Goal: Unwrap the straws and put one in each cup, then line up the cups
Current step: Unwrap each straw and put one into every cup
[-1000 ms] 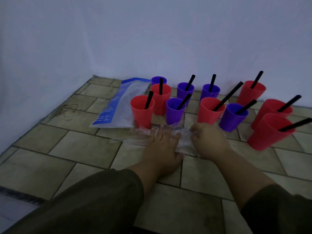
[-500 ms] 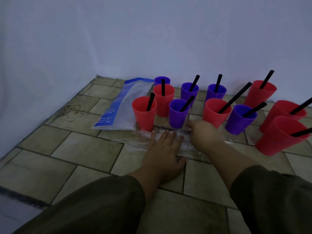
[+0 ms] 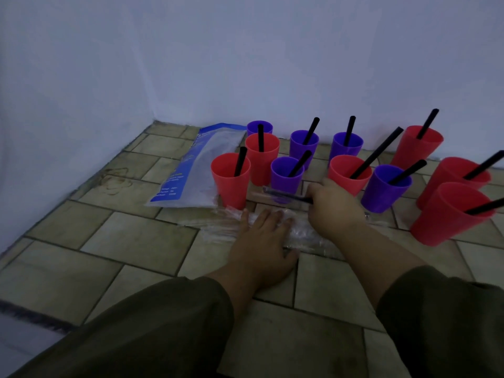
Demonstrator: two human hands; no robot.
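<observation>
Right hand (image 3: 335,205) grips black straw (image 3: 289,195), long axis running left past base of front purple cup (image 3: 286,173) | left hand (image 3: 261,241) flat on wrappers (image 3: 215,227), nearer than that cup | apparently strawless purple cup (image 3: 259,127) behind-left.

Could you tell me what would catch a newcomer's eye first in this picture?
Red and purple cups holding black straws cluster on the tiled floor by the wall. In front, the right hand grips a wrapped straw while the left hand presses flat on clear wrapping.
</observation>
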